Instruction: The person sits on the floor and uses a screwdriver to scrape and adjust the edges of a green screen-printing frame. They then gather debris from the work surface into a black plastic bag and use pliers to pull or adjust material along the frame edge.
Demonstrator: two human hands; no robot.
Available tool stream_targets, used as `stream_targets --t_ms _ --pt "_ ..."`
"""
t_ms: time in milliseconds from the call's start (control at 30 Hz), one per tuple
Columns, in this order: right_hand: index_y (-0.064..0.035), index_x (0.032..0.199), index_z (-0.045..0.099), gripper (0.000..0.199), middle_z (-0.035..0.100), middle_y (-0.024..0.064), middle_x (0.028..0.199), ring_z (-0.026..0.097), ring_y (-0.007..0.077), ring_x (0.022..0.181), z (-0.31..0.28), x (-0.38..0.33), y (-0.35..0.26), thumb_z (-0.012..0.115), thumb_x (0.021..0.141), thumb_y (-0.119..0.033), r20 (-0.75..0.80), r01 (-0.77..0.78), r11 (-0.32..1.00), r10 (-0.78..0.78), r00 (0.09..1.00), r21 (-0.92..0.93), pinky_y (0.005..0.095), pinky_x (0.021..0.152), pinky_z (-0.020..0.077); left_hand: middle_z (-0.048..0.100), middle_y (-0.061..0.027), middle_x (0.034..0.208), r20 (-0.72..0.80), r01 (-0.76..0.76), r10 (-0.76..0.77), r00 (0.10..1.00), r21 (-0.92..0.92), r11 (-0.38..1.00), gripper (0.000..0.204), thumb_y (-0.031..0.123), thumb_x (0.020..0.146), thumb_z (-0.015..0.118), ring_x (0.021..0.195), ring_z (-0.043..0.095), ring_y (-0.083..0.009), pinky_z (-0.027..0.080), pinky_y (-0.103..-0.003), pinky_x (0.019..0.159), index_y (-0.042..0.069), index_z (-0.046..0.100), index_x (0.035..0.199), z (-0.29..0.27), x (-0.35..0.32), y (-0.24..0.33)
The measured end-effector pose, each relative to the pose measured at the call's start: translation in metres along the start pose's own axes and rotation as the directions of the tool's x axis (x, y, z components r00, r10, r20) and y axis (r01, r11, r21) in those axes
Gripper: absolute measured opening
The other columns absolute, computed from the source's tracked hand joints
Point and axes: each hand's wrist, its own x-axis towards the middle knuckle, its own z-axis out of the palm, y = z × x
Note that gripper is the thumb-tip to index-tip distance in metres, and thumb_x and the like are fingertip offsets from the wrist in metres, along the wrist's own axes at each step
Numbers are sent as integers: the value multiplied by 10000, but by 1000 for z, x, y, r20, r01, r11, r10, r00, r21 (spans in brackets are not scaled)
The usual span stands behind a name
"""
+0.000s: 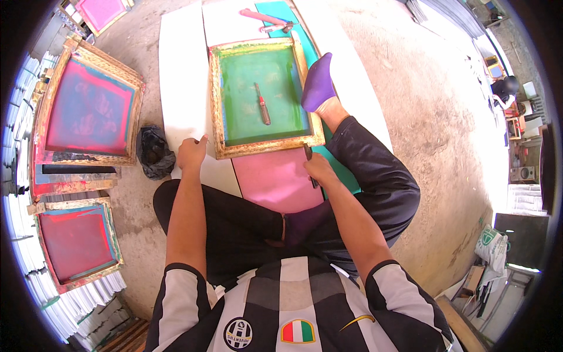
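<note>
A wooden-framed printing screen with green mesh lies before me on flat boards. On its mesh rests a screwdriver with a dark reddish handle. My right hand is closed around a slim dark tool, close to the frame's near right corner; its exact kind is unclear. By the frame's near left side, over a white board, my left hand is curled closed with the thumb sticking out. Nothing shows in it, though its fingers are partly hidden.
Pink and teal boards lie under the frame. Beyond it are a cutter knife and a pink strip. A black plastic bag sits at left, near more framed screens. My purple-socked foot is beside the frame's right edge.
</note>
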Motion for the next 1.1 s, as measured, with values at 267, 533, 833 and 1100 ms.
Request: stream_targets --t_ms 267,533,833,1100 --pt "98 1024 609 268 695 239 790 711 309 613 2 -9 -18 530 895 -124 -43 -45 999 46 998 5 456 582 559 781 -161 1003 12 -23 23 1000 -23 999 547 599 919 657 982 744 -354 572 -478 843 76 796 994 0 -6 8" --pt "41 1208 659 360 729 313 1053 744 442 958 1 -8 -19 563 916 -147 -54 -97 992 93 994 -79 515 866 587 777 -168 1000 33 -29 30 999 -30 999 558 603 928 647 972 741 -366 568 -478 834 68 794 988 8 -3 12" --pt "-26 971 583 112 638 141 746 649 250 596 -5 -2 2 604 875 -80 218 -164 866 65 974 472 418 522 536 773 -178 978 9 -29 30 1000 -78 996 563 592 936 636 961 737 -377 564 -479 826 52 791 976 14 -3 17" --pt "-38 1008 569 128 618 107 728 621 220 558 -8 -29 -14 614 895 -78 350 -166 776 -75 934 609 394 477 515 764 -140 908 -77 -501 510 857 -355 789 283 336 887 778 873 739 -320 571 -408 758 70 784 983 26 -35 20"
